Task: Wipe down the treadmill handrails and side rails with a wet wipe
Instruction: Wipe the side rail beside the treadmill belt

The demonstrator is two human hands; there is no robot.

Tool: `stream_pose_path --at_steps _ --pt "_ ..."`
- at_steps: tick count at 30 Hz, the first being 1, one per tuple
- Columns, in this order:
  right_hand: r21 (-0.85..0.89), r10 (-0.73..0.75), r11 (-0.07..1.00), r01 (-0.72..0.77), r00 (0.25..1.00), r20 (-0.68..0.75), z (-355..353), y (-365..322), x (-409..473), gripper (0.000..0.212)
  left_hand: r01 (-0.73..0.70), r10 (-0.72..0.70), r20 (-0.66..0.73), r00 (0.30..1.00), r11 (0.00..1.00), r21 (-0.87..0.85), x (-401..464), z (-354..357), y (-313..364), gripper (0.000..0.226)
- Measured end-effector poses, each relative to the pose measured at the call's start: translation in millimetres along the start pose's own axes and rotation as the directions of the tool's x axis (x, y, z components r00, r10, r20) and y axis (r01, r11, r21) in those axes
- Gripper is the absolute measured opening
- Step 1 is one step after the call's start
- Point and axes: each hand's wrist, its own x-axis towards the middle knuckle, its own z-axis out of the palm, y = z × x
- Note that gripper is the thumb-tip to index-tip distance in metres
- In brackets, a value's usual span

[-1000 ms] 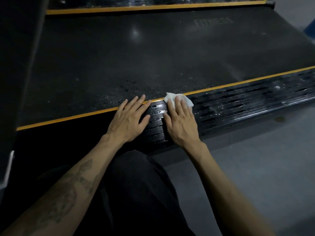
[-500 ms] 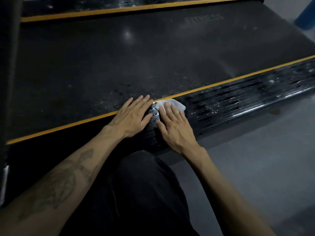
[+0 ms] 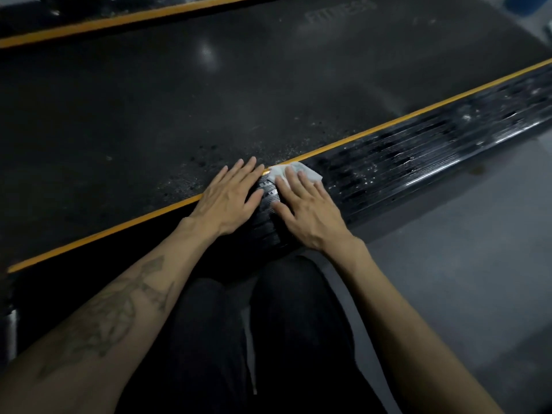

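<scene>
The near side rail [image 3: 418, 150] of the treadmill is black and ribbed, with a yellow stripe along its inner edge; it runs diagonally from lower left to upper right and glistens wet to the right of my hands. My right hand [image 3: 307, 210] lies flat on the rail, its straight fingers pressing a white wet wipe [image 3: 298, 171] against the ribs near the stripe. My left hand [image 3: 230, 198] rests flat beside it, fingers straight, across the stripe and onto the belt edge. Only a narrow gap separates the two hands.
The dark treadmill belt [image 3: 239, 85] fills the upper half, speckled with droplets near my hands. The far side rail [image 3: 119, 20] with its yellow stripe runs along the top. Grey floor [image 3: 463, 249] lies to the right. My dark-trousered knees [image 3: 268, 339] are below the rail.
My right hand has slid the wipe a little leftward along the rail, closing toward my left hand. The left hand stays planted; the view has shifted slightly.
</scene>
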Motion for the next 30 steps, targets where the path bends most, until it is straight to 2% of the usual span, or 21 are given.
stream_pose_path --at_steps 4,7,11,14,20,26,30 --pt "-0.006 0.071 0.997 -0.071 0.995 0.069 -2 -2 -17 0.067 -0.005 0.005 0.005 1.0 1.0 0.021 -5 1 -4 0.059" --pt "0.002 0.047 0.999 -0.047 0.994 0.095 3 -11 -28 0.067 -0.015 0.017 -0.023 1.0 0.998 0.061 -6 3 -2 0.06" --pt "-0.019 0.017 1.0 -0.017 1.0 -0.026 6 -1 -21 0.063 0.022 -0.02 -0.03 0.999 0.997 0.073 -8 3 4 0.06" --pt "-0.012 0.075 0.997 -0.077 0.994 -0.083 15 5 -37 0.064 0.025 -0.02 -0.036 0.999 0.991 0.132 -5 1 12 0.06" --pt "-0.024 -0.032 0.999 0.03 0.996 -0.083 16 10 -36 0.083 0.024 -0.024 -0.032 0.999 0.999 0.022 11 7 26 0.058" --pt "0.024 0.118 0.993 -0.116 0.983 -0.139 21 7 -48 0.073 -0.003 0.011 -0.108 0.994 0.998 0.067 7 18 24 0.058" --pt "0.081 0.114 0.991 -0.105 0.987 -0.113 26 -13 -46 0.087 0.002 0.005 -0.095 0.995 0.998 0.064 10 19 24 0.059"
